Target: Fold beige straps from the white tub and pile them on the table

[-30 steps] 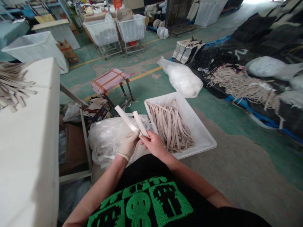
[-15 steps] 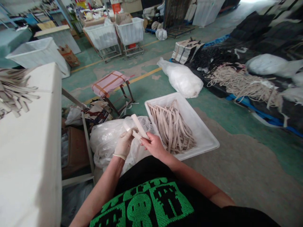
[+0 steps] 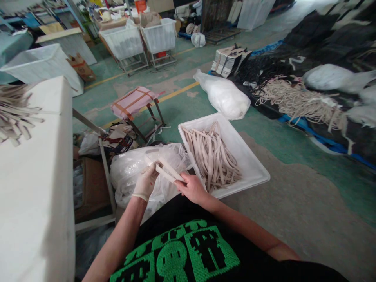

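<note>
A pale fabric strap [image 3: 169, 169], folded or doubled into two lengths, is stretched between my hands above a clear plastic bag [image 3: 126, 166]. My left hand [image 3: 147, 180], in a whitish glove, is closed on its far end. At the near end my bare right hand [image 3: 190, 187] pinches the strap between thumb and fingers. Just right of my hands, a white plastic tub [image 3: 252, 170] holds a heap of similar beige straps [image 3: 214, 156]. Whether the two lengths are one piece, I cannot tell.
On my left stands a white table [image 3: 38, 176] with more straps [image 3: 17, 113] on it. Ahead are a pink-topped stool [image 3: 133, 102] and a stuffed white bag [image 3: 223, 96]. Beige cords [image 3: 299, 100] lie piled at the right, and wheeled bins [image 3: 126, 43] stand farther back.
My left hand has moved left and slightly down, away from my right hand, so more strap shows between them. The far end of the upper length has swung toward my left hand.
</note>
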The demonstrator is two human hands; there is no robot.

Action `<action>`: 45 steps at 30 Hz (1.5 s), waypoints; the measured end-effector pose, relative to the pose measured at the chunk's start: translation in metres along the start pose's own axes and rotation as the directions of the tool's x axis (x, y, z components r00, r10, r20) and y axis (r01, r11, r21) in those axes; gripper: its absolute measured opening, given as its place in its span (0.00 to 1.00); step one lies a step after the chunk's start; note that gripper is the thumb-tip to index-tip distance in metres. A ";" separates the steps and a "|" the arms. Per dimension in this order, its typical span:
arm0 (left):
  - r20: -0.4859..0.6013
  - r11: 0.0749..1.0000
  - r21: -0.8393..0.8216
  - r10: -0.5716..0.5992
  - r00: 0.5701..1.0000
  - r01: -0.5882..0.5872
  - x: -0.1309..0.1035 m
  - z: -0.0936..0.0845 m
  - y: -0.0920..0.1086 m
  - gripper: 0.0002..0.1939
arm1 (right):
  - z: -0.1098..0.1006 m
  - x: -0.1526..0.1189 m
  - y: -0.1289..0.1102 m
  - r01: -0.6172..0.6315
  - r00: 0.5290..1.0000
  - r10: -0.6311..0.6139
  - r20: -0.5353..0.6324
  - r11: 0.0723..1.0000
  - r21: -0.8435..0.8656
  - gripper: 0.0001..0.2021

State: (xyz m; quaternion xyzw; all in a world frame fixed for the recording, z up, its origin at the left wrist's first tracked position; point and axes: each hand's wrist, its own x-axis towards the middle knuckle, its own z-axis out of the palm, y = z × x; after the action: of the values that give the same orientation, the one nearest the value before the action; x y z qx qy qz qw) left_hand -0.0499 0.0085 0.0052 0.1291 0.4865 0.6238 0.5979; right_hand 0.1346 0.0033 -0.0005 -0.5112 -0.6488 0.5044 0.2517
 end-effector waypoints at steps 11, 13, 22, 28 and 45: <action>-0.012 0.998 -0.046 -0.037 0.999 0.036 0.002 -0.007 -0.003 0.10 | -0.009 -0.007 0.004 -0.040 0.998 0.037 0.056 0.997 0.062 0.11; -0.005 0.995 -0.062 -0.082 0.997 0.082 0.001 -0.005 -0.008 0.09 | -0.006 -0.006 0.004 -0.037 0.999 0.036 0.022 0.998 0.042 0.10; -0.046 0.996 -0.078 -0.054 0.998 0.050 0.004 0.007 -0.004 0.08 | -0.013 -0.005 -0.008 -0.070 0.995 0.059 0.078 0.986 0.153 0.12; 0.085 0.983 -0.001 -0.185 0.979 0.185 -0.004 0.017 -0.027 0.16 | -0.022 -0.021 -0.007 -0.081 0.995 0.080 0.051 0.997 0.017 0.12; 0.016 0.970 -0.060 -0.235 0.972 0.236 -0.010 0.016 -0.031 0.06 | -0.023 -0.021 -0.004 -0.106 0.994 0.106 0.006 0.994 -0.002 0.12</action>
State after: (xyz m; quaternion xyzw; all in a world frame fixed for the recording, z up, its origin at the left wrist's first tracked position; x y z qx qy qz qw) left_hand -0.0162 0.0016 -0.0063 0.0545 0.4763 0.5626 0.6735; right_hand 0.1599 -0.0069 0.0153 -0.5434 -0.6222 0.5179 0.2221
